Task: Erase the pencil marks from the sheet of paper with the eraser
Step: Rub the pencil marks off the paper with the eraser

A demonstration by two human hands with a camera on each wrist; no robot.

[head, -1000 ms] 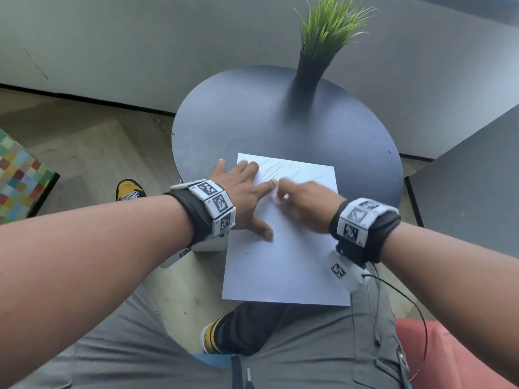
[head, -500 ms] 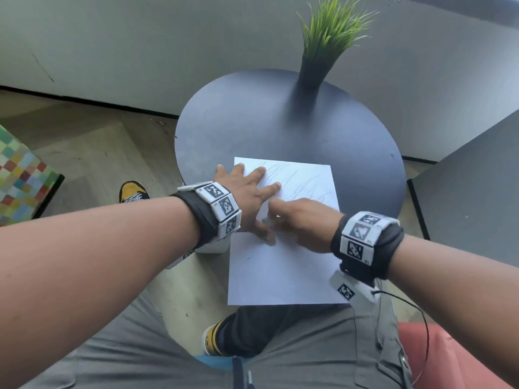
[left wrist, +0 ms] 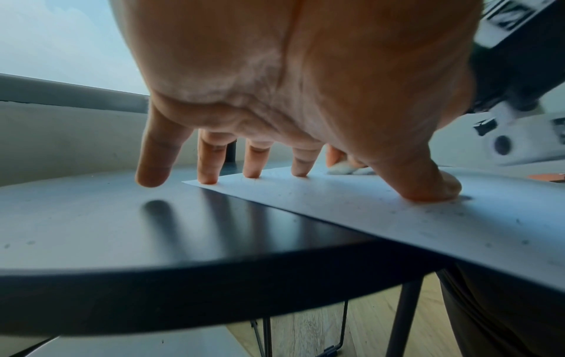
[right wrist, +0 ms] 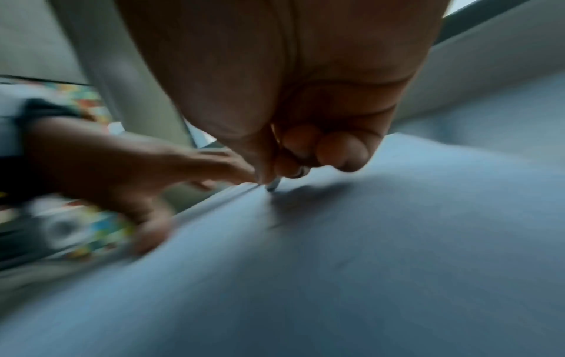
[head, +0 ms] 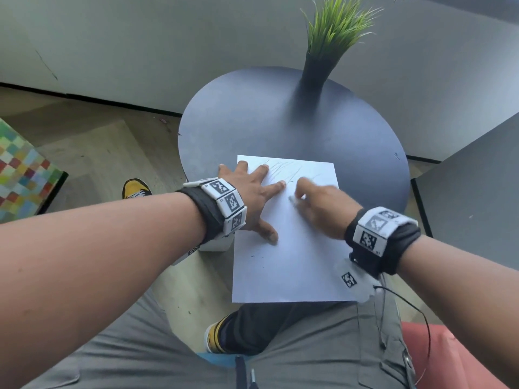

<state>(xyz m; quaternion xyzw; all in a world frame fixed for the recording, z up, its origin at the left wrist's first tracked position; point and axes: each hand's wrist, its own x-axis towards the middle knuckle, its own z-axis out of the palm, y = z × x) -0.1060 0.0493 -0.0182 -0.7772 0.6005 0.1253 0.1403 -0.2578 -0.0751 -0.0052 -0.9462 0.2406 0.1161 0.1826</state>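
A white sheet of paper (head: 292, 256) lies on the round dark table (head: 252, 122), its near end hanging over the table's edge. Grey pencil marks (head: 283, 171) cross its far part. My left hand (head: 252, 197) lies flat with spread fingers on the sheet's left side, thumb (left wrist: 428, 186) and fingertips (left wrist: 207, 178) pressing down. My right hand (head: 317, 203) pinches a small white eraser (head: 293, 200) and presses it on the paper just right of the left index finger. In the blurred right wrist view the eraser's tip (right wrist: 272, 186) touches the sheet (right wrist: 336, 265).
A dark vase with green grass (head: 325, 51) stands at the table's far side. A second grey table (head: 477, 192) lies to the right. A checkered seat (head: 19, 175) is on the floor at left. My knees sit under the paper's near end.
My right hand has slid the eraser back up and to the right on the sheet, after moving down toward the left thumb half a second ago. The left hand stays pressed flat.
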